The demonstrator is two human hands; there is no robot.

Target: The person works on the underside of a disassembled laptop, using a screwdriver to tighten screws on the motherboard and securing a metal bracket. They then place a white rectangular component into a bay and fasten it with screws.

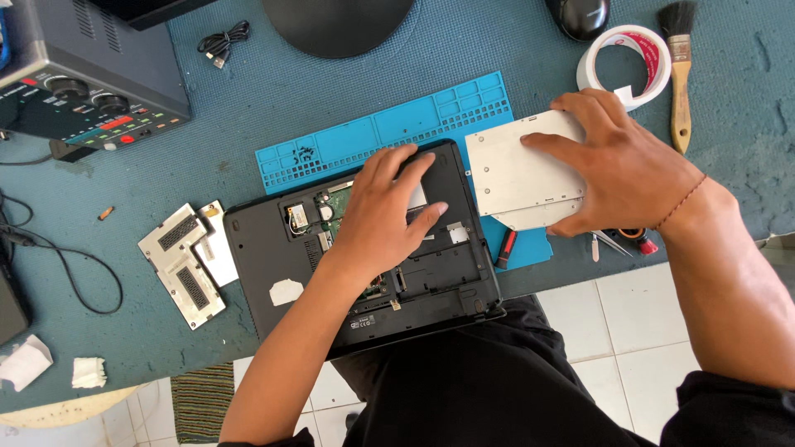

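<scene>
Clearly, our right hand (617,165) was closed over the silver optical drive (517,174), lying just beside the upturned laptop (273,248) on the blue mat (373,132); our left hand (385,215) pressed flat and open on the laptop, gripping nothing. We judged the drive light, stiff, thin-skinned, best held by its edges. Tape roll (625,54) and brush (681,74) crowded the right; the table edge (580,277) ran near.

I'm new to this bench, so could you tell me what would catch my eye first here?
At the centre lies an upturned black laptop with its cover off, the left hand pressed flat on it. Just right of it, the right hand grips a flat silver drive at the laptop's side edge. Behind them lies a bright blue mat, with a tape roll and a brush at the far right.
</scene>
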